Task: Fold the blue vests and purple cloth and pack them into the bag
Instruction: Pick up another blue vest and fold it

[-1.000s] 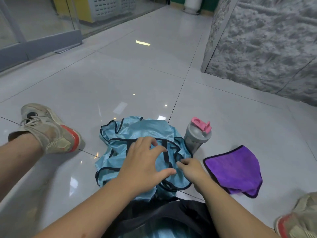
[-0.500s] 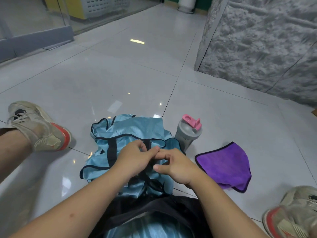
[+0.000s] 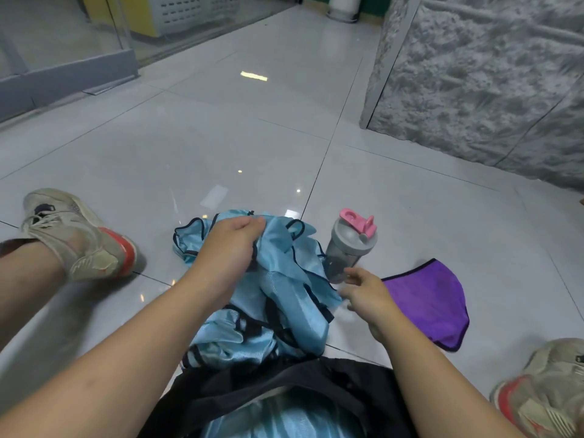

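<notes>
No text, label, brand or number can be read anywhere.

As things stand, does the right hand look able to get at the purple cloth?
Probably yes. The right hand hangs open just beside the purple cloth, which lies flat on the floor with nothing on it or between them.

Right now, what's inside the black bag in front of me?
Shiny blue fabric shows through the bag's open mouth, the same colour as the vests on the floor beyond it. The rim hides how much is in there and whatever lies underneath.
</notes>
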The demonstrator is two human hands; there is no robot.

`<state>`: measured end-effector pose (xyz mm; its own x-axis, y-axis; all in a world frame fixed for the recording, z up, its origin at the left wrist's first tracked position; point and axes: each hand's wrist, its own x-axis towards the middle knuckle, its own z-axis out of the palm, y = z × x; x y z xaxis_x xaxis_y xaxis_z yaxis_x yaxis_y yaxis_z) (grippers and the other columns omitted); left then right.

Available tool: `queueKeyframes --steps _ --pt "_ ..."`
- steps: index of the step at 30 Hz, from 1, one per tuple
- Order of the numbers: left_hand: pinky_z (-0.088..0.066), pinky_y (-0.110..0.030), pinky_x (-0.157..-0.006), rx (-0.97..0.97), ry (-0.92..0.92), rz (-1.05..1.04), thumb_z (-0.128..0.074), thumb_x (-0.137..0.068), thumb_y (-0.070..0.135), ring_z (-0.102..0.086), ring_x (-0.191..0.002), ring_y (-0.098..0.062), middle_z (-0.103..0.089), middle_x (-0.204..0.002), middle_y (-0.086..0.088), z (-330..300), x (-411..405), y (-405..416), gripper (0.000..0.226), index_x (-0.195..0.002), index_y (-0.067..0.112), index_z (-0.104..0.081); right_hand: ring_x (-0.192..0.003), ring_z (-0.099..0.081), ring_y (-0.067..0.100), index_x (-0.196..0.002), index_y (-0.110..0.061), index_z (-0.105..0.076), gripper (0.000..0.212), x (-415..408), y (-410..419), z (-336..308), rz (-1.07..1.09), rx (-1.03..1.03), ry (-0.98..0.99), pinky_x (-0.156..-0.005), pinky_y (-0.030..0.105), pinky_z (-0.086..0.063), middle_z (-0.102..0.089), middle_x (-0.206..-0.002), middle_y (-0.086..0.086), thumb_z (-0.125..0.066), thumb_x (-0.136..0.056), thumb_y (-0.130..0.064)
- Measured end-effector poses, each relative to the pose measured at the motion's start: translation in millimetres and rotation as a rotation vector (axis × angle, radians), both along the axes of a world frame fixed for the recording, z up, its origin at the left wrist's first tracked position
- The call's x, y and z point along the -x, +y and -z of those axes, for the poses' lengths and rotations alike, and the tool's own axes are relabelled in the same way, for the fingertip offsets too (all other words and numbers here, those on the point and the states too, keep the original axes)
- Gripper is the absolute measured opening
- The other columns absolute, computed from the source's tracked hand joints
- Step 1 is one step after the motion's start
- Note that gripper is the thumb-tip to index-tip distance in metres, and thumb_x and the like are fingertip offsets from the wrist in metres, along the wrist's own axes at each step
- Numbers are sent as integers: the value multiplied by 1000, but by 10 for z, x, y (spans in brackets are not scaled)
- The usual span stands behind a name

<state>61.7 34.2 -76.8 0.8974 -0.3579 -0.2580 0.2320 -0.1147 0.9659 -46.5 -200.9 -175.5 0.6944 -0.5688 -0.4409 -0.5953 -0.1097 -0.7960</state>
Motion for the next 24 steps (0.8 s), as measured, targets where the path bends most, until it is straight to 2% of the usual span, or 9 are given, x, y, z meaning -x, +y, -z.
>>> queueKeyframes --steps 2,5,8,10,12,14,18,21,24 --pt "-49 -43 -76 24 -17 -3 -58 -101 39 -63 -77 -28 -67 -86 -16 -8 -24 19 38 -84 7 -70 -121 -58 20 -149 -20 -50 65 10 29 118 -53 25 46 -98 39 -52 -57 -134 -4 -72 -90 -4" --pt "-48 -39 -72 52 -45 -20 -60 -103 32 -59 -72 -25 -64 -78 -12 -15 -13 32 38 -69 19 -69 -118 -57 20 -154 -23 -44 74 3 100 261 -137 47 66 -95 32 -48 -55 -136 -1 -76 -89 -7" --pt "-51 -33 -68 191 -9 -57 -59 -104 23 -64 -68 -23 -68 -73 -10 -91 -13 76 32 -78 11 -73 -124 -61 26 -160 -27 -36 81 -16 142 335 -240 184 174 -100 33 -50 -61 -142 5 -75 -90 -18" --pt "-51 -31 -67 352 64 -72 -57 -102 16 -63 -66 -21 -63 -71 -10 -166 -49 130 31 -75 7 -69 -116 -64 30 -158 -39 -37 86 -24 155 380 -269 255 266 -99 35 -53 -64 -135 9 -75 -82 -22" --pt "-47 -29 -63 455 121 -72 -54 -99 12 -57 -59 -16 -55 -64 -3 -249 -91 193 36 -64 13 -62 -108 -65 30 -152 -53 -37 90 -28 146 479 -262 273 314 -95 37 -56 -65 -125 9 -73 -72 -32" --pt "-46 -23 -55 504 171 -80 -52 -97 11 -53 -51 -12 -50 -55 2 -311 -114 253 46 -51 18 -57 -104 -65 26 -147 -53 -44 79 -36 162 567 -265 275 328 -89 32 -56 -68 -119 4 -71 -77 -30" --pt "-44 -16 -45 555 192 -110 -50 -95 7 -49 -40 -11 -45 -46 3 -397 -121 348 53 -43 18 -50 -109 -63 25 -136 -31 -62 47 -74 166 663 -272 344 370 -91 29 -52 -71 -118 4 -70 -90 -27" --pt "-45 -18 -47 590 186 -122 -49 -94 7 -49 -41 -11 -44 -47 3 -398 -150 412 51 -45 18 -48 -96 -64 26 -111 -18 -74 17 -71 170 667 -215 363 352 -80 30 -49 -73 -102 5 -69 -97 -25" --pt "-44 -25 -57 581 126 -92 -61 -85 16 -51 -51 -11 -48 -54 4 -393 -194 493 35 -51 20 -54 -85 -66 30 -95 -18 -74 9 -70 176 570 -31 369 184 -74 34 -51 -73 -88 8 -64 -97 -19"
